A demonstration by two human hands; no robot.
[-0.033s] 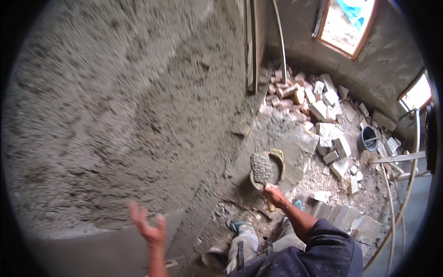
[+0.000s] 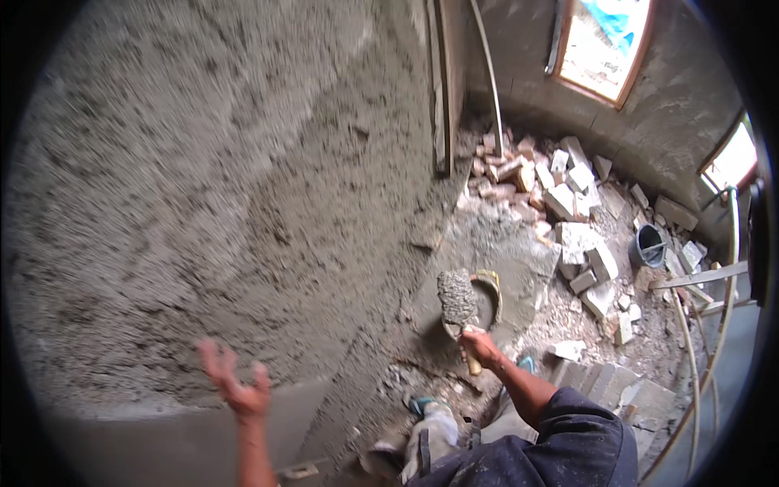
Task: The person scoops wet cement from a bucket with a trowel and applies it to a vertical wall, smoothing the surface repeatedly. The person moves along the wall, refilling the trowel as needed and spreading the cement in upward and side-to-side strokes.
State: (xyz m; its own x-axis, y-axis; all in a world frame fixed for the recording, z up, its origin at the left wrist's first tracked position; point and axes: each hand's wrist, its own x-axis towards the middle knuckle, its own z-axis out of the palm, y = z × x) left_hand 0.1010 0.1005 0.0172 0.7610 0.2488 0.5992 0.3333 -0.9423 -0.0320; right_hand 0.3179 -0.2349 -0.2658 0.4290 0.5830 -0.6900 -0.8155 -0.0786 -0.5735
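Observation:
My right hand (image 2: pixel 480 347) is wrapped round the wooden handle (image 2: pixel 475 368) of a trowel. A lump of wet grey mortar (image 2: pixel 457 294) lies heaped on the trowel and hides its blade. Right under it stands a round mortar tub (image 2: pixel 497 302), with part of its rim and inside showing. My left hand (image 2: pixel 235 383) is empty, its fingers spread and slightly blurred. It is in front of the lower part of a rough, mortar-coated wall (image 2: pixel 268 195); I cannot tell whether it touches. A smooth grey band (image 2: pixel 187 434) runs below the rough coat.
Broken bricks and blocks (image 2: pixel 560 191) are piled beyond the tub. A dark bucket (image 2: pixel 647 246) stands among rubble on the right, near poles (image 2: pixel 706 377) and a board (image 2: pixel 702 277). Flat blocks (image 2: pixel 625 395) lie by my right side. An upright board (image 2: pixel 442 89) edges the wall.
My left hand has shifted left and slightly up, still spread. The loaded trowel has moved slightly left relative to the tub, with my right hand still gripping it.

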